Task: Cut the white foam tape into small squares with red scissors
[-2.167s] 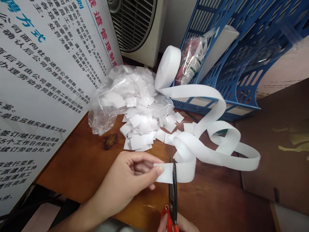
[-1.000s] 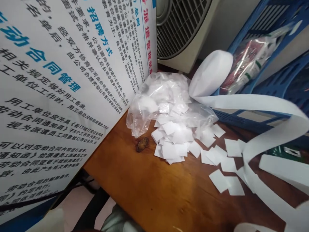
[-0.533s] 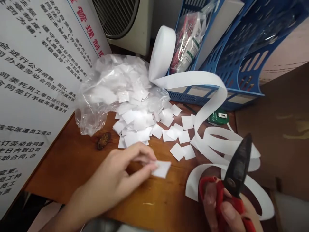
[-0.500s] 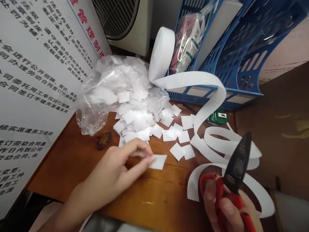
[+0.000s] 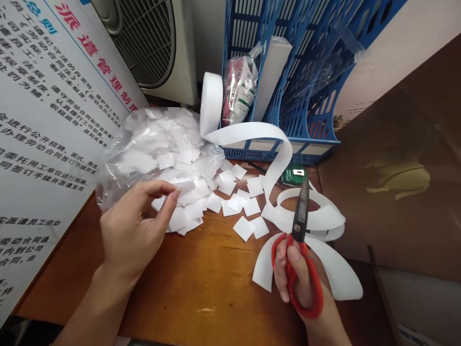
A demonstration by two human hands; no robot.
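A flat, smooth white board [image 5: 54,144] printed with black, blue and red characters leans to the left of the left fingers, and below them spreads a glossy orange-brown wooden table [image 5: 201,288], darker toward the right hand. Beyond the right fingers stands a slotted blue plastic file rack [image 5: 281,154]; farther off, past the left fingertips, sits a pale appliance [image 5: 185,62] with a round ribbed grille. Just beyond the left fingers, a crinkled clear plastic bag [image 5: 158,139] bulges with white squares. A matte white strip [image 5: 259,134] unwinds from a thick roll [image 5: 212,98] and loops beside and behind the right fingers. The left hand [image 5: 133,226] has thumb and forefinger pinched together; the right hand [image 5: 302,274] is curled through the rounded red handles of dark-bladed scissors [image 5: 298,226], whose blades lie together, pointing away from the fingers. A shiny green case [image 5: 293,175] rests just past the blade tip. Loose thin squares [image 5: 243,228] lie between the hands, others heap beneath the left fingertips, and one small white piece [image 5: 185,190] sticks out from that pinch, above the heap.
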